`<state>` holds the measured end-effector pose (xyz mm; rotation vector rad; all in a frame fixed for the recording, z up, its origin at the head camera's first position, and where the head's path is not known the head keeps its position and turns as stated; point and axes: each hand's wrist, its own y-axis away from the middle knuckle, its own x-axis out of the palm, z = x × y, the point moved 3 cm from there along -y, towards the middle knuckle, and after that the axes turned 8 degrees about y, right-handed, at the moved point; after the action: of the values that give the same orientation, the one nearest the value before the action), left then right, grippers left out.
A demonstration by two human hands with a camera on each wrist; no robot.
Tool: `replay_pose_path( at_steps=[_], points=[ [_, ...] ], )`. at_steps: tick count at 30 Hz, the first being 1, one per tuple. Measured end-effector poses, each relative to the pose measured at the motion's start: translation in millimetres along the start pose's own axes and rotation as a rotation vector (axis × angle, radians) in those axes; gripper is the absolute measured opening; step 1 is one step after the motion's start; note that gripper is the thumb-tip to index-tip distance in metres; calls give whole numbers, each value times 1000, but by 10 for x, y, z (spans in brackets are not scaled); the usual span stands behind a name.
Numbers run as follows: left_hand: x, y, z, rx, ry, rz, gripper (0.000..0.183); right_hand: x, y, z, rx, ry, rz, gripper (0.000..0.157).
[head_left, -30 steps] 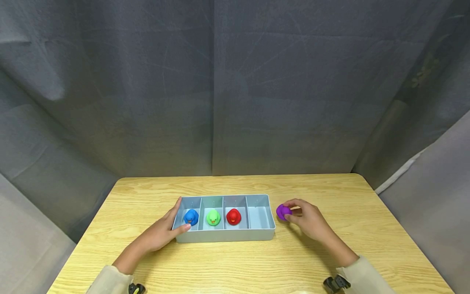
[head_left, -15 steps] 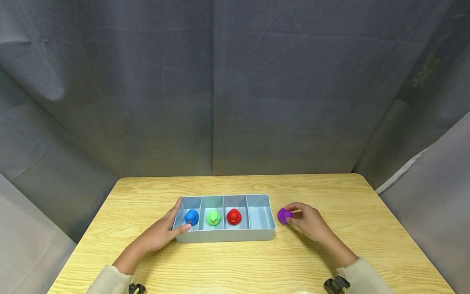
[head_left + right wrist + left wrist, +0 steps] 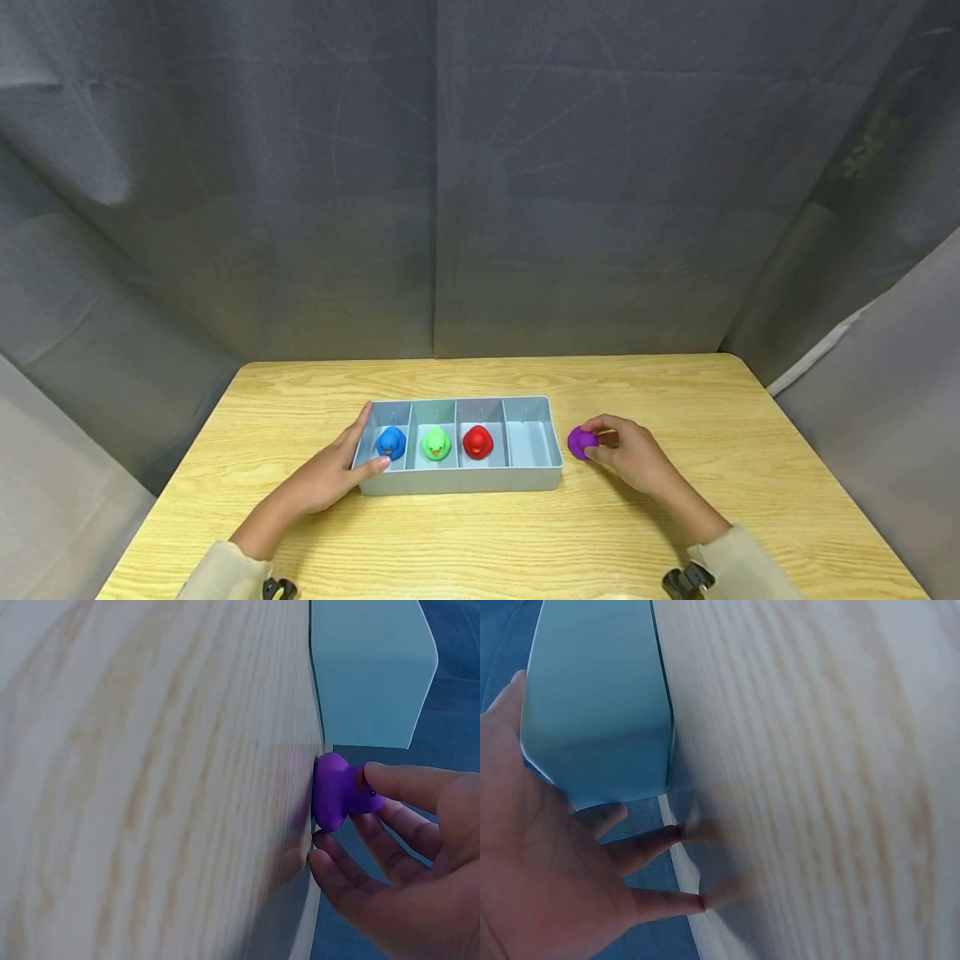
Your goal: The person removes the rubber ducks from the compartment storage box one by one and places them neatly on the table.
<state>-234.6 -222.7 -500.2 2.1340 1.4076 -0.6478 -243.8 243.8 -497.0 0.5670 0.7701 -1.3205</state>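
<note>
A light blue-grey tray [image 3: 461, 481] with compartments sits on the table. From the left, its compartments contain a blue rubber duck [image 3: 391, 443], a green one [image 3: 436, 444] and a red one [image 3: 477, 442]; the rightmost has none. My left hand [image 3: 330, 475] rests against the tray's left end, thumb over the front rim. In the left wrist view its fingers [image 3: 649, 847] are spread and fairly straight, the tips of two at the table. Just right of the tray, my right hand [image 3: 633, 454] pinches a purple rubber duck [image 3: 334, 791] by the head, its base right at the tabletop.
The pale wooden table [image 3: 465, 550] ends at a grey curtain [image 3: 600, 208] at the back. More fabric hangs at both sides. Black straps show at both cuffs.
The right hand and the purple duck have shifted slightly right and toward me, most of it in the first half second. The left hand, tray and other ducks stay put.
</note>
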Motion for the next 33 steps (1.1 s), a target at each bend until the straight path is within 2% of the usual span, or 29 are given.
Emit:
replay_pose_path(
  at_steps=[12, 33],
  points=[
    [-11, 13, -18, 18, -18, -10, 95, -14, 0, 7, -2, 1, 1, 25],
    [-5, 26, -17, 13, -9, -11, 96, -133, -38, 191, -17, -55, 3, 31]
  ],
)
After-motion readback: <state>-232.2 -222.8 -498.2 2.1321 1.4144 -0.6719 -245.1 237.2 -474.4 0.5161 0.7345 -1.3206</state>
